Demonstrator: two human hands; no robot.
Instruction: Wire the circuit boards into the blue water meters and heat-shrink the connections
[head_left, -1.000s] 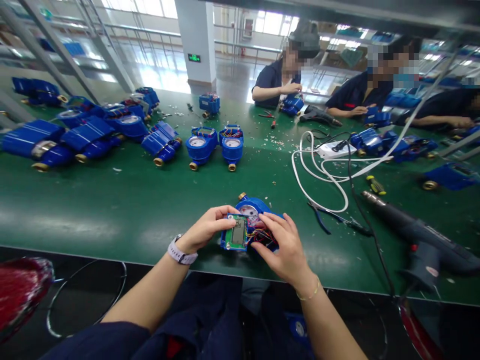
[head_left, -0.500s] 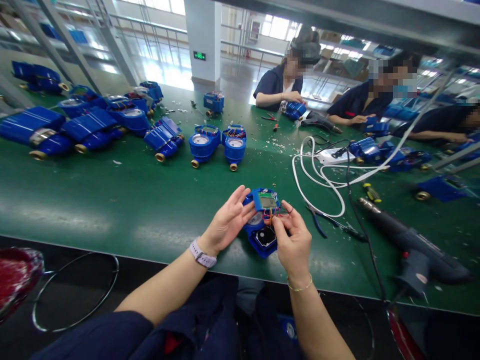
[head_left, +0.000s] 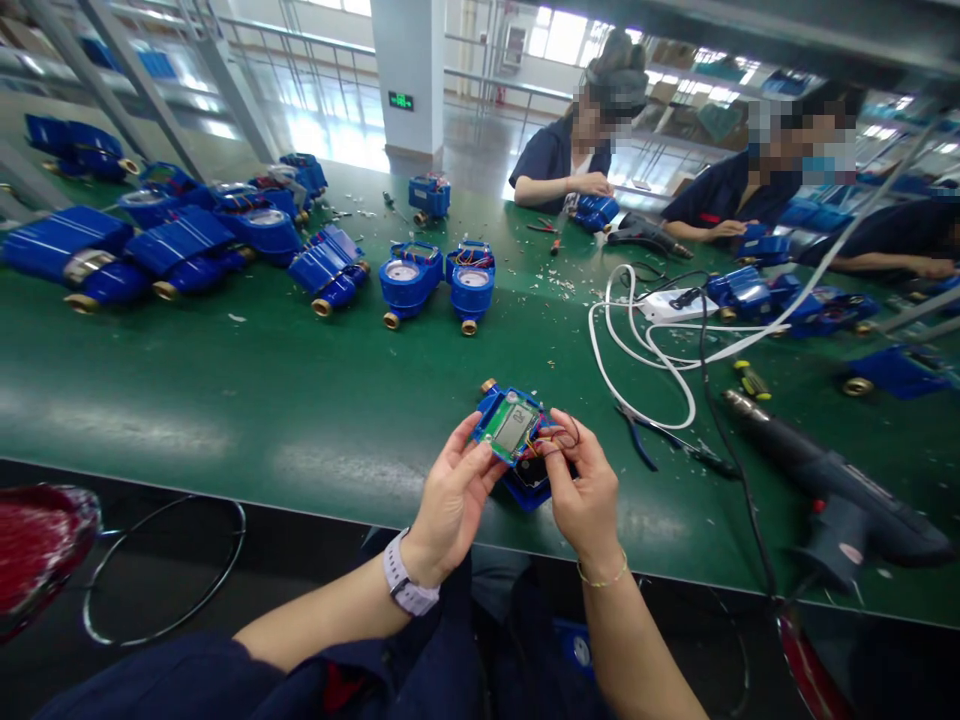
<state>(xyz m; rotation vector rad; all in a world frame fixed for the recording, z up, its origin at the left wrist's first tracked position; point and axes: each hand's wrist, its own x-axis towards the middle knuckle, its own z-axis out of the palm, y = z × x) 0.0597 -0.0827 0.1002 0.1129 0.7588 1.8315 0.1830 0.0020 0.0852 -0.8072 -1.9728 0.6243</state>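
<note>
My left hand (head_left: 448,500) grips the lower left edge of a circuit board with a small display (head_left: 514,428), set in a blue frame. The display shows dark digits. My right hand (head_left: 586,490) pinches a bunch of thin coloured wires (head_left: 553,436) at the board's right side. Beneath the board is a blue water meter (head_left: 531,496) on the bench, its brass end (head_left: 489,386) pointing away from me. The board covers most of the meter's face.
Several blue meters (head_left: 401,282) stand across the left and middle. On the right lie a heat gun (head_left: 847,480), pliers (head_left: 637,440), a screwdriver (head_left: 751,380) and a power strip (head_left: 679,305) with a looped white cable. Co-workers (head_left: 562,165) sit opposite. The green bench's (head_left: 225,400) front edge is near me.
The circuit board has turned and come toward me, and its display now shows digits. My left hand has gone from flat beside it to gripping its edge. My right hand stays at the wires.
</note>
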